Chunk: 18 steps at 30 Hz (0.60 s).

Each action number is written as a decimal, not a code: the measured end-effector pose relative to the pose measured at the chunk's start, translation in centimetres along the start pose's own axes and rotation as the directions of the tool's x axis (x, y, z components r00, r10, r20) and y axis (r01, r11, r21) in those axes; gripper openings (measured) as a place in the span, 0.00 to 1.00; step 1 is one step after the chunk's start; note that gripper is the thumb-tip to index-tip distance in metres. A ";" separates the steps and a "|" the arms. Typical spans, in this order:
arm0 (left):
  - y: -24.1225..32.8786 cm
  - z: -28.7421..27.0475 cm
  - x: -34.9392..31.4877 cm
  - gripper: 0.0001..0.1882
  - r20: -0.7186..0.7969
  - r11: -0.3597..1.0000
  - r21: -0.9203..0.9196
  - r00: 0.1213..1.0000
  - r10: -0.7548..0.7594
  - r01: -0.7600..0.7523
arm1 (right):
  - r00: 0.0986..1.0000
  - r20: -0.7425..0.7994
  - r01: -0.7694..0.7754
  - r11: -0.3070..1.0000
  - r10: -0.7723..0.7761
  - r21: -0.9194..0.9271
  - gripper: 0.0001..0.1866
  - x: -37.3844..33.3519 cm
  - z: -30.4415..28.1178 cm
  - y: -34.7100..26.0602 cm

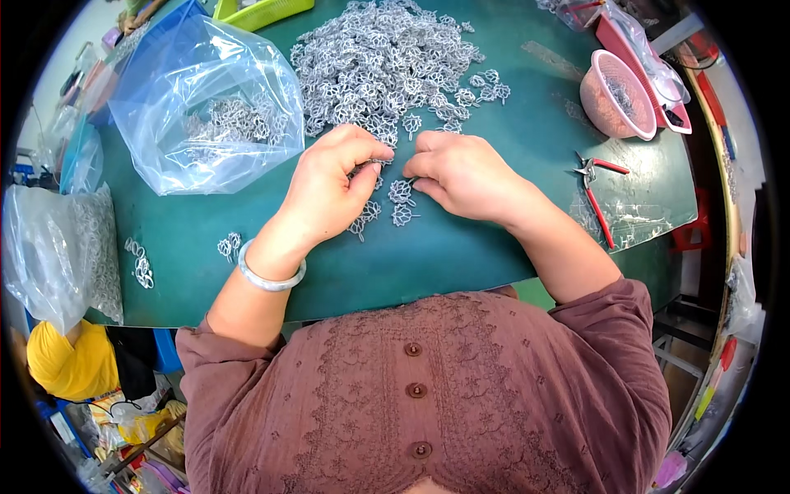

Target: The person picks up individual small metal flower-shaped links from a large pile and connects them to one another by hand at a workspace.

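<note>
A large heap of small silver wire flower-shaped pieces (378, 62) lies at the far middle of the green table. At the near edge of that heap my left hand (333, 181), with a pale bangle (271, 280) on its wrist, curls its thumb and forefinger round a few of these pieces. My right hand (465, 174) is closed in a pinch just across from it; whatever its fingertips hold is hidden. Between and below the hands lie several loose flower pieces (401, 193). Others (363, 216) lie beneath my left thumb.
An open clear plastic bag (214, 165) with more pieces stands at left, and a full bag (95, 247) nearer the left edge. Red-handled pliers (597, 193) and a pink basket (605, 107) are at right. A green tray (263, 12) sits at the back. A yellow sleeve (70, 362) shows lower left.
</note>
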State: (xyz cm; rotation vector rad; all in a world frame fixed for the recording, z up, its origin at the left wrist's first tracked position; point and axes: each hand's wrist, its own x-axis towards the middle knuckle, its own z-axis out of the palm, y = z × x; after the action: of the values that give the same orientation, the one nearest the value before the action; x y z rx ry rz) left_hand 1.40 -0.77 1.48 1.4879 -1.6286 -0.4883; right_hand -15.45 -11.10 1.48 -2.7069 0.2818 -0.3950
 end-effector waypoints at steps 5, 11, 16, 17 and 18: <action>0.0 -0.2 -0.1 0.11 0.152 0.976 0.150 0.979 0.134 -0.156 | 0.997 0.054 -0.052 0.996 0.048 0.074 0.03 0.1 0.1 0.3; 0.2 -0.3 0.2 0.10 0.154 0.961 0.134 0.963 0.222 -0.243 | 0.984 0.100 -0.177 0.825 0.146 0.536 0.04 0.2 -0.4 1.3; 0.3 -0.1 0.0 0.06 0.147 0.993 -0.114 0.989 0.007 0.010 | 0.948 0.204 -0.313 0.610 0.244 0.728 0.06 0.4 -0.4 1.1; 0.4 0.0 0.0 0.05 0.151 0.977 -0.187 0.986 -0.073 0.101 | 0.958 0.144 -0.271 0.611 0.249 0.744 0.06 0.4 -0.4 1.0; 0.4 0.0 -0.1 0.05 0.150 0.977 -0.186 0.986 -0.073 0.101 | 0.964 0.084 -0.227 0.612 0.254 0.757 0.07 0.4 -0.4 0.9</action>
State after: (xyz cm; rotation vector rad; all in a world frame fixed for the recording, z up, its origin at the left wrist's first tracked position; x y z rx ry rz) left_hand 1.16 -0.64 1.76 1.4092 -1.5794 -0.7955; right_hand -15.27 -12.14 1.54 -1.7858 0.3797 -0.3666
